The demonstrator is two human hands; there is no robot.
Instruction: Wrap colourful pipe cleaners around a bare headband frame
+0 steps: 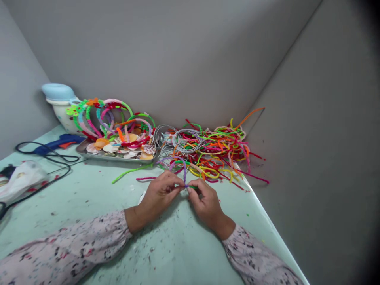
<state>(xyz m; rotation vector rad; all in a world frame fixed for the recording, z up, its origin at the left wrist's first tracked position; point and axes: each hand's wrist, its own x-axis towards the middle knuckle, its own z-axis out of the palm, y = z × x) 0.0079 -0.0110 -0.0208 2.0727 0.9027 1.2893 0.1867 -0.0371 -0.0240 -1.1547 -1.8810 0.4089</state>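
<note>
Head view, and from where I stand both hands meet low over the desk (pixel 103 198), just in front of the heap of fuzzy stems (pixel 221 138). The left hand (pixel 162 192) has its grip pinched on the lower end of a purple stem (pixel 185 168), which arches up and back toward the heap; the right hand (pixel 206 200), fingertips almost touching the left's, pinches a short green stem (pixel 193 187) at the same spot. Behind the left hand sits a metal tray (pixel 115 159) of shells (pixel 111 147) with bright rings (pixel 87 116) over them, a blue glue gun (pixel 52 147) beside it.
</note>
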